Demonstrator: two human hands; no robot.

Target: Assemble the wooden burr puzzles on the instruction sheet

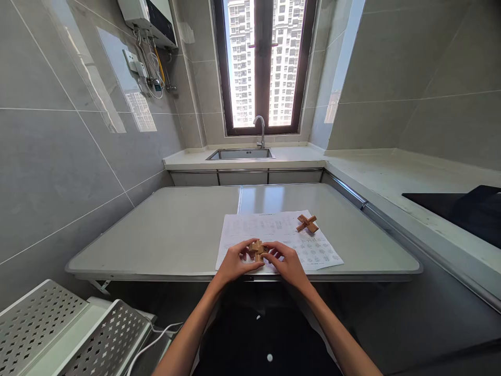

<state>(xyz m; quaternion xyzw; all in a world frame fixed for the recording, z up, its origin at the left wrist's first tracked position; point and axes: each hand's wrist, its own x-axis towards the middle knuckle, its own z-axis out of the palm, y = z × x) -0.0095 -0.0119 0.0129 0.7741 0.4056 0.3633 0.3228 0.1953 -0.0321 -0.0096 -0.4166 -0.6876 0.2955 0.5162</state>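
Between my two hands, over the printed paper near the table's front edge, is a small wooden interlocking puzzle [258, 248] made of light blocks. My left hand [237, 259] grips its left side, thumb below and fingers above. On the opposite side, my right hand [287, 260] pinches the puzzle with thumb and fingertips. Parts of the blocks are hidden behind the fingers. A second wooden puzzle [307, 224], darker brown and cross-shaped, rests on the upper right of the paper sheets [238, 230], which carry printed text and small diagrams.
The sheets lie on a white folding table [188, 224]. Beyond it are a counter with a sink [239, 154] and a faucet [260, 130] under a window. A dark bag [475, 209] sits on the right counter. At lower left stands a perforated white rack [47, 313] with a white cable [151, 344].
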